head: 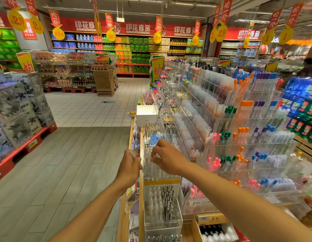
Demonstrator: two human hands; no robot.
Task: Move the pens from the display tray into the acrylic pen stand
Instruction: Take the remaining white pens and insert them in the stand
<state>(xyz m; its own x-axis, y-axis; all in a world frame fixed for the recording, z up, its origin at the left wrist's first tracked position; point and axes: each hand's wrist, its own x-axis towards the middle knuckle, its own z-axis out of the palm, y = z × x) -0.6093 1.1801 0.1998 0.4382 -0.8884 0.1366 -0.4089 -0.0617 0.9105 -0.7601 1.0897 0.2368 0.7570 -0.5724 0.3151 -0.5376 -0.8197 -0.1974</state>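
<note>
My left hand (130, 165) grips a small bunch of clear-barrelled pens (135, 157) at the left edge of the stationery counter. My right hand (166, 157) hovers just to its right, fingers curled down over a clear acrylic compartment of white pens (156, 169); whether it pinches a pen I cannot tell. Below, nearer to me, stands an acrylic pen stand (162, 222) with white and black pens upright in it. A display tray of blue-capped pens (154, 137) lies just beyond my hands.
Tiered acrylic racks (247, 137) of coloured pens rise to the right. A white box (146, 113) sits farther along the counter, and a cardboard box of pens (216, 229) lies at the bottom right. To the left are the wood-look aisle floor (64, 163) and stacked boxed goods (21, 110).
</note>
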